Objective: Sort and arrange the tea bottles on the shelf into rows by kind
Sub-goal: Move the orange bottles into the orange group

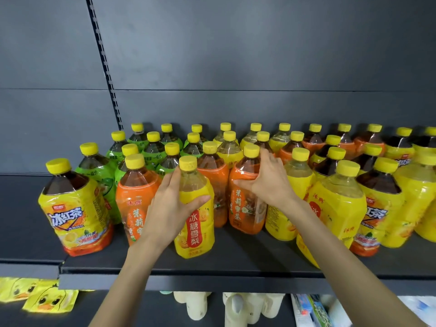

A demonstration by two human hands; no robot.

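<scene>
Up front on the dark shelf (236,260), among crowded yellow-capped tea bottles, the yellow-labelled pear drink bottle (194,208) stands upright with the left hand (171,208) wrapped around its shoulder, thumb in front and fingers behind. Just to its right, the right hand (266,180) (fingers spread, thumb out) lies open against the orange-labelled jasmine tea bottle (246,192), not closed around it.

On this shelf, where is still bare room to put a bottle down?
Bare shelf runs along the front edge, widest before the orange bottle under the right hand. The adjoining shelf left of the iced-tea bottle is also bare. Behind, the rows stand cap to cap; no room there. The left hand grips the pear bottle.
</scene>
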